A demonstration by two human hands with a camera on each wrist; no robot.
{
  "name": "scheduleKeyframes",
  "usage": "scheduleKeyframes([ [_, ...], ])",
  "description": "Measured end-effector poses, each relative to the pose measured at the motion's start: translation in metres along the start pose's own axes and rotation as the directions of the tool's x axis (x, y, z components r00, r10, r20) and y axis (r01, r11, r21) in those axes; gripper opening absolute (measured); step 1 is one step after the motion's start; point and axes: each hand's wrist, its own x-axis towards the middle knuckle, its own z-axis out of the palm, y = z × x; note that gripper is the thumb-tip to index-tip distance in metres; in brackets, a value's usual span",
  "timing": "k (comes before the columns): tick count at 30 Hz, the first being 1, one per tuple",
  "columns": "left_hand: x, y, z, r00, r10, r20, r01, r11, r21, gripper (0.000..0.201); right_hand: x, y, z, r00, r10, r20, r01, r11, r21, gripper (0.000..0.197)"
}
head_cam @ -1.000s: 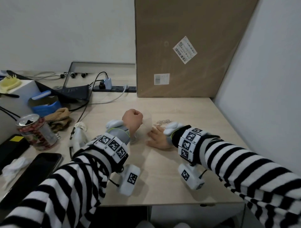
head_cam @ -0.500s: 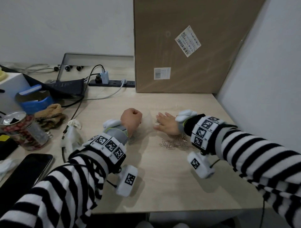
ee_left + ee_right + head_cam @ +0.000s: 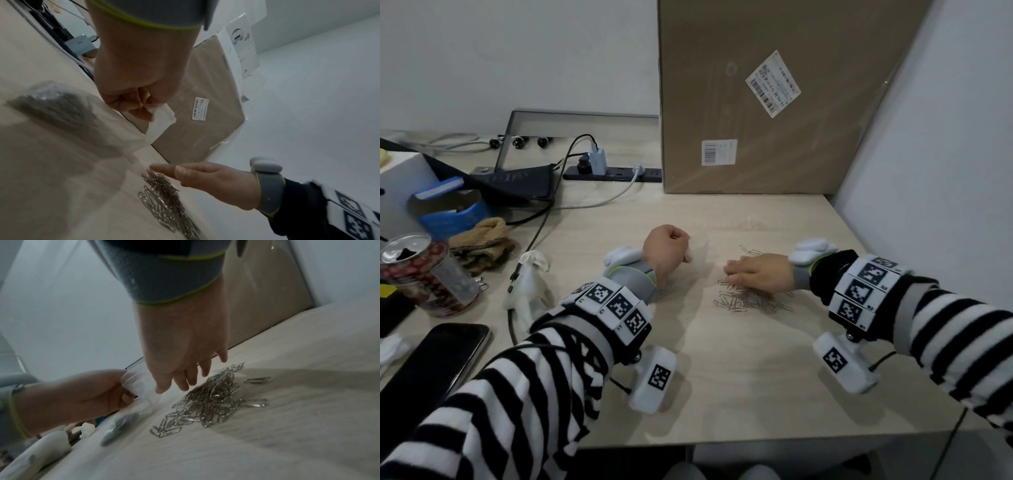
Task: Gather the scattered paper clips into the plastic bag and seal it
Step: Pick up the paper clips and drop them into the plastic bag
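Pinching the top edge of the clear, crinkled plastic bag [image 3: 115, 128], your left hand [image 3: 666, 248] is balled up with its fingers curled tight on the film, so that grip is clamped on the bag; the bag hangs from it down to the pale wood-grain surface [image 3: 722, 377], and a dark clump of clips already shows through its lower end in the left wrist view. Your right hand [image 3: 760, 272] lies just to the right of it, palm down, fingers straight and slightly spread, holding nothing, its fingertips [image 3: 162, 390] at the near edge of the pile of silver wire paper clips [image 3: 750, 301]. That pile sits loose on the surface just beside and partly under your right hand, between the two hands and close to the bag's mouth, with a few stray clips [image 3: 750, 251] lying on the far side of your right hand. Behind both hands a large brown cardboard box [image 3: 774, 102] stands upright against the wall. Off to your left are an opened red patterned drink can [image 3: 421, 270], a black phone lying face up [image 3: 431, 370], a crumpled brown cloth [image 3: 482, 241] and a black power strip with plugs in it [image 3: 613, 173]
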Motion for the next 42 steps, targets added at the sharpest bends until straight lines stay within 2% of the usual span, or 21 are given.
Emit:
scheduleKeyframes([
  [3, -0.008, 0.005, 0.002, 0.999, 0.007, 0.047, -0.009, 1.0, 0.029, 0.022, -0.003, 0.008, -0.003, 0.988, 0.039, -0.151, -0.035, 0.999, 0.032, 0.064],
  [6, -0.018, 0.011, 0.004, 0.997, 0.038, 0.068, -0.04, 0.999, 0.032, 0.025, 0.0, 0.011, 0.0, 0.99, 0.101, -0.101, -0.097, 0.994, 0.049, 0.073],
  [13, -0.04, 0.02, 0.013, 0.998, 0.028, 0.048, -0.029, 0.999, 0.014, 0.027, -0.004, 0.001, 0.016, 0.978, 0.136, -0.157, -0.128, 0.99, 0.06, 0.039],
  [16, -0.053, 0.025, 0.015, 0.999, 0.024, 0.045, -0.023, 1.0, -0.007, 0.026, -0.01, 0.0, 0.018, 0.962, 0.152, -0.229, -0.134, 0.987, 0.092, 0.029],
  [21, -0.069, 0.033, 0.015, 0.999, 0.027, 0.04, -0.027, 1.0, -0.01, 0.025, -0.022, 0.002, 0.009, 0.907, 0.247, -0.34, -0.198, 0.965, 0.172, 0.026],
  [24, -0.079, 0.037, 0.017, 1.0, 0.021, 0.019, -0.021, 1.0, -0.014, 0.025, -0.03, 0.009, 0.01, 0.847, 0.318, -0.425, -0.19, 0.93, 0.316, 0.018],
  [26, -0.085, 0.041, 0.018, 1.0, 0.01, 0.009, -0.009, 1.0, -0.014, 0.024, -0.033, 0.014, 0.014, 0.781, 0.397, -0.482, -0.122, 0.854, 0.506, 0.007],
  [29, -0.096, 0.047, 0.02, 1.0, -0.009, 0.02, 0.009, 0.999, -0.035, 0.023, -0.043, 0.014, 0.013, 0.724, 0.453, -0.52, 0.147, 0.636, 0.758, 0.019],
  [31, -0.101, 0.05, 0.023, 0.999, -0.02, 0.028, 0.022, 0.998, -0.058, 0.023, -0.053, 0.004, 0.006, 0.714, 0.439, -0.545, 0.289, 0.524, 0.801, 0.023],
  [32, -0.103, 0.052, 0.027, 0.999, -0.025, 0.041, 0.028, 0.997, -0.073, 0.023, -0.061, -0.002, 0.002, 0.707, 0.425, -0.565, 0.324, 0.516, 0.793, 0.024],
  [33, -0.105, 0.054, 0.03, 0.998, -0.029, 0.051, 0.033, 0.996, -0.086, 0.022, -0.066, -0.007, -0.001, 0.701, 0.402, -0.59, 0.35, 0.526, 0.775, 0.023],
  [35, -0.105, 0.054, 0.031, 0.998, -0.037, 0.053, 0.043, 0.993, -0.112, 0.02, -0.069, -0.021, -0.006, 0.711, 0.337, -0.617, 0.325, 0.62, 0.714, 0.014],
  [37, -0.108, 0.054, 0.033, 0.997, -0.036, 0.065, 0.045, 0.989, -0.14, 0.019, -0.073, -0.031, -0.006, 0.726, 0.264, -0.635, 0.241, 0.767, 0.595, 0.002],
  [39, -0.11, 0.055, 0.035, 0.997, -0.023, 0.072, 0.034, 0.989, -0.145, 0.02, -0.075, -0.036, -0.004, 0.743, 0.204, -0.637, 0.134, 0.888, 0.44, 0.009],
  [42, -0.113, 0.056, 0.035, 0.998, -0.009, 0.064, 0.016, 0.993, -0.116, 0.019, -0.071, -0.039, -0.002, 0.773, 0.191, -0.604, 0.068, 0.923, 0.379, 0.014],
])
